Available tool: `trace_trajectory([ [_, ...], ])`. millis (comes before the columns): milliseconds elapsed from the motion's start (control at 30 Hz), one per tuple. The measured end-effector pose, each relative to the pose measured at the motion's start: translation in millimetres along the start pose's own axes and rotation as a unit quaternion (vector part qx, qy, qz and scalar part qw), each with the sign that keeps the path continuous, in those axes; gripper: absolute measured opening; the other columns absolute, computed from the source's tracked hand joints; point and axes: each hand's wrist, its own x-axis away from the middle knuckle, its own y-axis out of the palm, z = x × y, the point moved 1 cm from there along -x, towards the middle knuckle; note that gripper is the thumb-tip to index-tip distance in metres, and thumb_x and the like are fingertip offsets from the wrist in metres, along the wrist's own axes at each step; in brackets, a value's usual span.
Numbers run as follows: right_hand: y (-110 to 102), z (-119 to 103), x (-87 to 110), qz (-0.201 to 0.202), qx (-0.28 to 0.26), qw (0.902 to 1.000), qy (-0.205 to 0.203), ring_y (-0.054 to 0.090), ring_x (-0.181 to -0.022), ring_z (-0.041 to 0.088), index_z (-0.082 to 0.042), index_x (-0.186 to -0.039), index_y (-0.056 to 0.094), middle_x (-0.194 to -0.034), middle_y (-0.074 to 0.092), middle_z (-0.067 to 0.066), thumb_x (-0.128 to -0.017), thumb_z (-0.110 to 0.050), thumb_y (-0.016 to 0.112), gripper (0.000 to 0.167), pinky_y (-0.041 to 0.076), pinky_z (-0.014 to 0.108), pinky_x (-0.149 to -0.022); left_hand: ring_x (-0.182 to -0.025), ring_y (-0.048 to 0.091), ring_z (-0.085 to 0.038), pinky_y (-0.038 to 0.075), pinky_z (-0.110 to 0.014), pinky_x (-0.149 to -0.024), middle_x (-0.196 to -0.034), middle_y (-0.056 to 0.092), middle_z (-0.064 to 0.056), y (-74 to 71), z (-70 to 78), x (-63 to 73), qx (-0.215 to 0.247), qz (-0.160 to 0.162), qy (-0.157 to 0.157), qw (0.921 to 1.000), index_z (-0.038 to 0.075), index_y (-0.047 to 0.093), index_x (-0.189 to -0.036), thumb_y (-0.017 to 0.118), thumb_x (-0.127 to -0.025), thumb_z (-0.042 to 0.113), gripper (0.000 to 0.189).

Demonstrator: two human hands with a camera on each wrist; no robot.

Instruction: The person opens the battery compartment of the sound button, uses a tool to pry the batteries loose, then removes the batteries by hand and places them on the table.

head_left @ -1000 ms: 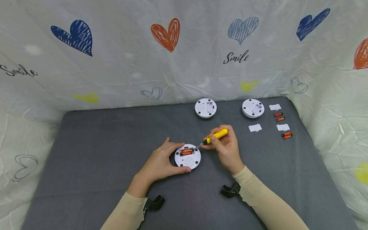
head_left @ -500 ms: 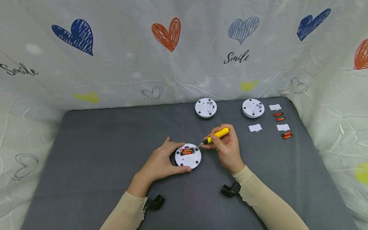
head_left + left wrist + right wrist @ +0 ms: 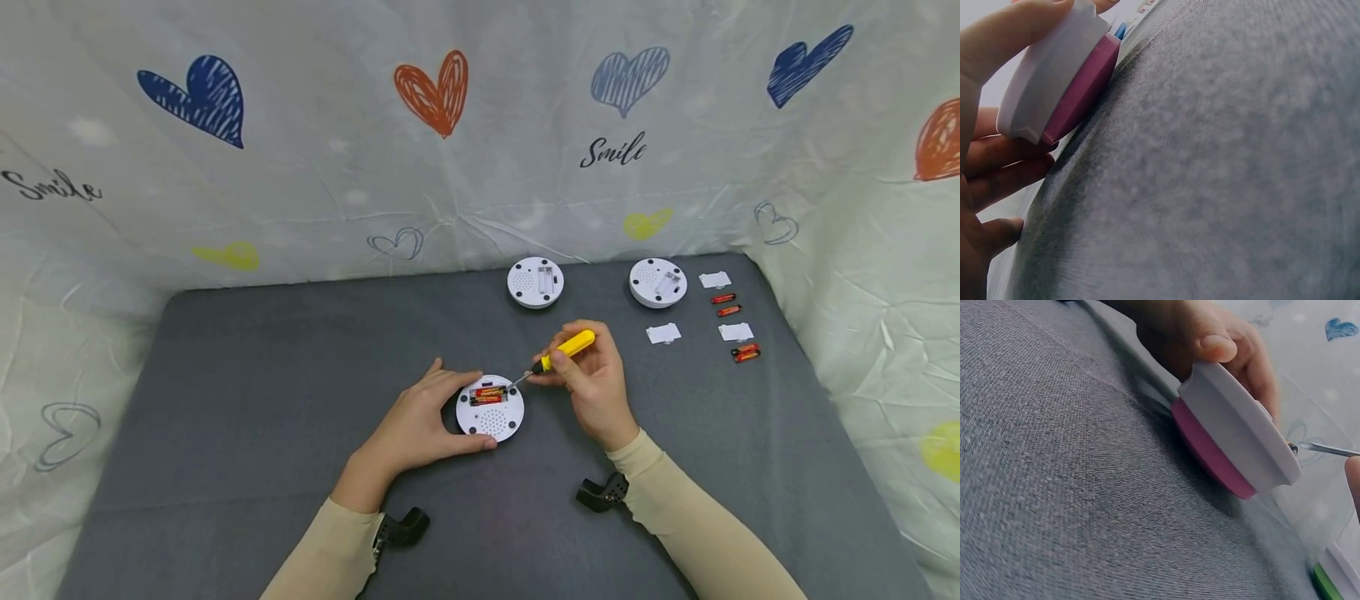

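Note:
My left hand (image 3: 412, 425) grips a round white battery-powered device (image 3: 492, 423) by its rim, thumb at the near side and fingers at the far side. Its underside faces up, with two red-and-black batteries (image 3: 489, 396) lying side by side in the uncovered compartment. In the right wrist view the device's lower part (image 3: 1210, 453) is pink. My right hand (image 3: 596, 392) holds a yellow-handled screwdriver (image 3: 572, 347) at a slant. Its metal shaft (image 3: 1329, 450) points at the batteries' right end; whether the tip touches them I cannot tell.
Two similar white devices, one at back centre (image 3: 535, 282) and one further right (image 3: 657, 283), show uncovered battery compartments. White covers (image 3: 663, 333) and loose batteries (image 3: 746, 352) lie at the right on the grey cloth (image 3: 300, 375). A patterned curtain (image 3: 337, 167) hangs behind.
Hardly anything differs. The screwdriver stays at the batteries' right end with only slight movement of my right hand; my left hand keeps its grip on the device. The head view shifts slightly.

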Motion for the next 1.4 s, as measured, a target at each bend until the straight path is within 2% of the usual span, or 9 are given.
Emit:
trace_trajectory([
  [100, -1.7, -3.2, -1.4, 0.010, 0.015, 0.9998, -0.004, 0.074, -0.100, 0.033, -0.014, -0.144, 0.057, -0.112, 0.059, 0.015, -0.106, -0.001, 0.070, 0.041, 0.066, 0.053, -0.078, -0.135, 0.065, -0.022, 0.022, -0.049, -0.133, -0.141, 0.071, -0.003, 0.1, -1.5, 0.4, 0.004, -0.001, 0.004, 1.0000, 0.008, 0.066, -0.150, 0.101, -0.074, 0.052, 0.094],
  [300, -9.7, -15.7, -6.1, 0.044, 0.075, 0.9962, -0.002, 0.072, -0.100, 0.024, -0.004, -0.163, 0.048, -0.113, 0.058, 0.016, -0.100, 0.013, 0.070, 0.069, 0.067, 0.039, -0.077, -0.135, 0.065, -0.023, 0.021, -0.049, -0.133, -0.141, 0.071, -0.004, 1.3, -4.4, 1.2, 0.003, -0.004, 0.007, 1.0000, 0.009, 0.066, -0.150, 0.101, -0.075, 0.052, 0.094],
  [500, -22.6, -30.1, -13.0, 0.068, 0.141, 0.9876, -0.007, 0.068, -0.101, 0.023, -0.004, -0.169, 0.038, -0.118, 0.057, 0.014, -0.093, 0.023, 0.071, 0.088, 0.066, 0.034, -0.079, -0.136, 0.064, -0.023, 0.021, -0.049, -0.133, -0.142, 0.070, -0.003, 1.5, -5.6, 0.5, 0.006, -0.004, 0.009, 0.9999, 0.009, 0.065, -0.151, 0.101, -0.075, 0.052, 0.094],
  [600, -29.9, -36.2, -17.6, 0.087, 0.169, 0.9817, -0.010, 0.068, -0.097, 0.025, 0.000, -0.166, 0.039, -0.116, 0.061, 0.012, -0.090, 0.023, 0.075, 0.087, 0.066, 0.036, -0.070, -0.136, 0.064, -0.022, 0.021, -0.048, -0.133, -0.142, 0.070, -0.003, 1.4, -5.6, 0.2, 0.007, -0.005, 0.011, 0.9999, 0.009, 0.065, -0.151, 0.101, -0.075, 0.052, 0.094],
  [700, -37.8, -40.5, -22.1, 0.102, 0.212, 0.9719, -0.003, 0.069, -0.090, 0.023, 0.006, -0.154, 0.047, -0.113, 0.065, 0.013, -0.088, 0.020, 0.080, 0.075, 0.064, 0.035, -0.062, -0.136, 0.064, -0.022, 0.021, -0.048, -0.133, -0.143, 0.070, -0.003, 1.1, -5.4, 0.1, 0.007, -0.006, 0.011, 0.9999, 0.009, 0.065, -0.151, 0.101, -0.075, 0.052, 0.094],
  [900, -54.1, -40.4, -26.1, 0.093, 0.300, 0.9480, 0.053, 0.069, -0.078, 0.018, 0.002, -0.146, 0.061, -0.112, 0.066, 0.019, -0.091, 0.007, 0.086, 0.061, 0.062, 0.037, -0.056, -0.137, 0.064, -0.023, 0.021, -0.048, -0.133, -0.143, 0.070, -0.003, 1.1, -4.5, 0.5, 0.005, -0.007, 0.009, 0.9999, 0.009, 0.065, -0.151, 0.101, -0.076, 0.052, 0.094],
  [1033, -61.9, -34.1, -25.2, 0.088, 0.317, 0.9375, 0.112, 0.068, -0.069, 0.017, -0.002, -0.150, 0.063, -0.116, 0.064, 0.022, -0.093, 0.000, 0.086, 0.062, 0.063, 0.039, -0.056, -0.137, 0.063, -0.022, 0.020, -0.047, -0.133, -0.144, 0.069, -0.003, 1.4, -5.1, 1.7, 0.003, -0.009, 0.008, 0.9999, 0.010, 0.065, -0.151, 0.100, -0.076, 0.052, 0.093],
  [1167, -67.6, -28.6, -24.1, 0.066, 0.332, 0.9252, 0.171, 0.072, -0.073, 0.017, 0.000, -0.152, 0.061, -0.119, 0.063, 0.022, -0.094, -0.001, 0.085, 0.063, 0.064, 0.041, -0.056, -0.138, 0.063, -0.022, 0.020, -0.047, -0.133, -0.145, 0.069, -0.003, 1.9, -5.7, 1.8, 0.002, -0.009, 0.007, 0.9999, 0.010, 0.064, -0.152, 0.100, -0.076, 0.053, 0.093],
  [1400, -71.9, -21.5, -23.5, 0.032, 0.383, 0.8931, 0.233, 0.069, -0.069, 0.019, 0.003, -0.151, 0.062, -0.114, 0.065, 0.022, -0.093, 0.000, 0.084, 0.062, 0.063, 0.040, -0.054, -0.139, 0.062, -0.022, 0.020, -0.047, -0.133, -0.145, 0.069, -0.003, 0.4, -4.7, 1.7, 0.001, -0.010, 0.008, 0.9999, 0.010, 0.064, -0.152, 0.099, -0.077, 0.054, 0.093],
])
